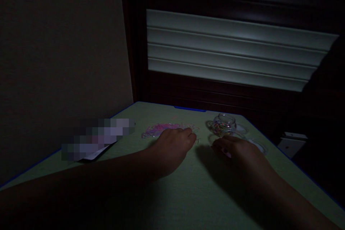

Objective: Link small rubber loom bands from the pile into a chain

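Note:
The scene is dim. On the table, my left hand [175, 147] has its fingers curled down at the right end of a loose pile of thin pink and purple bands [159, 128]; whatever is between its fingertips is hidden. My right hand [239, 149] is closed, thumb and fingers together, just in front of a small round glass jar [225, 118]. Small multicoloured pieces [219, 127] fill the lower part of the jar. A little pinkish thing [226, 153] shows under the right hand's fingers, too dark to name. A few loose bands lie between the hands.
A clear round item [258, 146], perhaps a lid, lies right of my right hand. At left, a flat device [94, 153] is partly blurred out. The pale green tabletop [185, 194] has a blue edge. White boxes [292, 143] stand beyond its right side.

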A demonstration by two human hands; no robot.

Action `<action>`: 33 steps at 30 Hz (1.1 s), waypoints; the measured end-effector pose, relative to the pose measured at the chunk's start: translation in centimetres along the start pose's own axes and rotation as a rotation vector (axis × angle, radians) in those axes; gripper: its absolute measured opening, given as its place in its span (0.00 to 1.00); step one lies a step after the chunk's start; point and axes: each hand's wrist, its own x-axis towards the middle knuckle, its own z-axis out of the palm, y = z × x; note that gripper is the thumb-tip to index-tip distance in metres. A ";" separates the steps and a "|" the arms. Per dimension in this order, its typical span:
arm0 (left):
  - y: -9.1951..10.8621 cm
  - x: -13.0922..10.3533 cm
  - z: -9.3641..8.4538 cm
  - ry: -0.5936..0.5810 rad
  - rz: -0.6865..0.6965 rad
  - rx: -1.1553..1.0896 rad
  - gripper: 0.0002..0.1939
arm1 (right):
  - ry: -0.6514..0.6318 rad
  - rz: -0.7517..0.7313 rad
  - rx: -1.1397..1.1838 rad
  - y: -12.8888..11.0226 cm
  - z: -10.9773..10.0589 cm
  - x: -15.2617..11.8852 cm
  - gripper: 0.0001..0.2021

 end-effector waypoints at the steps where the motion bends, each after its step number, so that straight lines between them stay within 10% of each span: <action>1: 0.1 0.0 0.0 0.004 -0.003 -0.002 0.07 | 0.002 0.000 0.000 0.0 0.0 0.0 0.09; 33: 1.2 0.3 0.0 0.049 0.054 -0.024 0.06 | 0.088 -0.050 -0.014 -0.2 0.1 0.0 0.10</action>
